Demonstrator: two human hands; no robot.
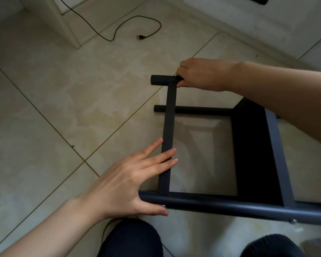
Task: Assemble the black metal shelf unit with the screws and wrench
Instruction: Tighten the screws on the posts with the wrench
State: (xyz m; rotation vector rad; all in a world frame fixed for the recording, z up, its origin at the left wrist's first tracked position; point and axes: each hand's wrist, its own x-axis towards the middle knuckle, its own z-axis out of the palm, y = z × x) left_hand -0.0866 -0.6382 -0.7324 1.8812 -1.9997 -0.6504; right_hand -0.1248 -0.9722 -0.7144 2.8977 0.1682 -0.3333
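Observation:
The black metal shelf unit (252, 151) lies on its side on the tiled floor. A flat black crossbar (169, 127) runs from the near round leg tube (230, 205) to the far leg tube (160, 80). My left hand (135, 180) lies with straight fingers across the crossbar's lower part, its thumb against the near tube beside a silver screw head (163, 206). My right hand (202, 74) grips the far tube just right of its joint with the crossbar. A lower tube (193, 109) lies behind. No wrench is visible.
A black power cable with a plug (140, 36) trails over the floor at the top. A white furniture leg (70, 28) stands at top left and a white base (267, 19) at top right. My knees in dark trousers (133, 240) fill the bottom edge.

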